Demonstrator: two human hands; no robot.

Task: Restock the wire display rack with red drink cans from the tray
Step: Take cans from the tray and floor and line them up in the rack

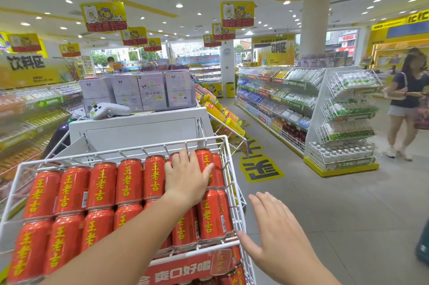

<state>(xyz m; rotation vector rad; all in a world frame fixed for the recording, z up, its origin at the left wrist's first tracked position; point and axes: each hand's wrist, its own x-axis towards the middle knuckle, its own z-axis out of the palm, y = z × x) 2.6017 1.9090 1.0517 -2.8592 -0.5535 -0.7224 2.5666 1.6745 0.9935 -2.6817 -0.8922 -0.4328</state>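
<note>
The red drink cans (102,185) lie on their sides in the white wire display rack (222,145), packed side by side in rows. Each can's long axis runs up the sloping tier, tops toward the far rail and bases toward the near one, so the yellow characters down each body read upright from the camera. The cans are glossy red-orange with silvery rims, and some show a small barcode panel. The upper row fills the tier from the left wire edge to the right one; a second row lies directly below it, and more cans show under a red printed strip (181,270) on the front rail.

The left hand (188,178) rests flat on the cans near the right end of the upper row, fingers spread and palm down, gripping nothing. The right hand (271,238) hovers open just beside the rack's right edge, fingers extended and holding nothing.

Behind the rack stands a white cabinet (139,129) topped with pale boxed goods (139,92). Across the aisle are beverage shelves (278,103), and a shopper (406,103) stands at the far right.
</note>
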